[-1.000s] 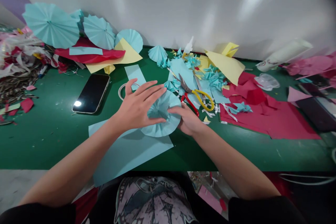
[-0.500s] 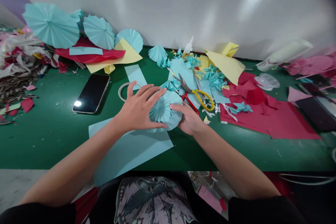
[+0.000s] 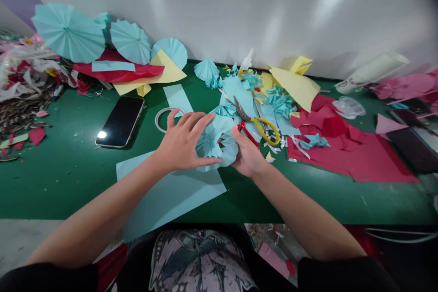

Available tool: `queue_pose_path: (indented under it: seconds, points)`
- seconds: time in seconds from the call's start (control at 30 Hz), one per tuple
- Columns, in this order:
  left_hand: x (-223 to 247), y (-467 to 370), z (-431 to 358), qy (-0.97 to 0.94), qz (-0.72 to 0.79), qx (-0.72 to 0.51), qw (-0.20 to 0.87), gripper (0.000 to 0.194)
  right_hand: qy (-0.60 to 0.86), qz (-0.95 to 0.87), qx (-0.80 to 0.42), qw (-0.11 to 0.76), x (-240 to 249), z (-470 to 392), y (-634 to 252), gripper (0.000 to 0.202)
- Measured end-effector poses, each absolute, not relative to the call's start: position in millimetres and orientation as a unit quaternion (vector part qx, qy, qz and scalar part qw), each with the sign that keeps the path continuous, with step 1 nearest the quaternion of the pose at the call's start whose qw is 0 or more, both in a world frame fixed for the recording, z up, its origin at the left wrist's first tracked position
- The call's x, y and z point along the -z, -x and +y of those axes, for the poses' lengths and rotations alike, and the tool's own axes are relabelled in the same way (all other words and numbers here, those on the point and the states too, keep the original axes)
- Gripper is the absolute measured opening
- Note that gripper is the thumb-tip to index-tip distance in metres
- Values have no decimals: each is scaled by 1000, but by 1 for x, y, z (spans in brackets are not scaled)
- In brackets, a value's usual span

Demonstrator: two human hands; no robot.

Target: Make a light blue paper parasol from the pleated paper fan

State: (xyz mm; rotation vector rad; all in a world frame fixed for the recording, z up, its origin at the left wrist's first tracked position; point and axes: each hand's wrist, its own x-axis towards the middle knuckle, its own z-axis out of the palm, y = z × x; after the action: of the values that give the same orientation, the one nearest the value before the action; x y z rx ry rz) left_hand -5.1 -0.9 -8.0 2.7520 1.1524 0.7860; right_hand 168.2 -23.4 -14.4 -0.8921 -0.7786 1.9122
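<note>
A light blue pleated paper rosette (image 3: 226,140) is held over the table between my two hands. My left hand (image 3: 185,141) spans its left side, the thumb at the lower edge and the forefinger at the upper edge. My right hand (image 3: 247,155) grips the right edge, thumb beside the rim and the other fingers behind the paper. A jagged dark gap shows among the rosette's folds. Under the hands lies a flat light blue sheet (image 3: 171,200). Just behind my left hand is a white ring (image 3: 159,121), perhaps a tape roll, partly covered by the fingers.
Yellow-handled scissors (image 3: 262,127) lie right of the rosette. A phone (image 3: 120,122) rests at left. Finished blue paper fans (image 3: 70,32) lean along the wall. Red paper (image 3: 372,155) spreads at right, beside blue and yellow scraps. A white-tipped bottle (image 3: 247,60) stands at the back.
The right thumb has shifted from on top of the rosette toward its right rim. A dark gap in the folds now shows more widely. The left hand has barely moved.
</note>
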Motion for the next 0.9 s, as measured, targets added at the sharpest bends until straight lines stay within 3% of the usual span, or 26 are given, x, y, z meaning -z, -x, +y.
queue_pose_path:
  seconds: [0.3, 0.63, 0.9]
  points:
    - [5, 4, -4, -871, 387, -299, 53, 90, 369, -336, -759, 418, 16, -25, -171, 59]
    - [0, 2, -5, -857, 399, -289, 152, 90, 385, -288, -757, 442, 12, -25, -166, 32]
    - [2, 1, -5, -852, 370, -306, 210, 92, 369, -254, -794, 411, 9, -27, -163, 45]
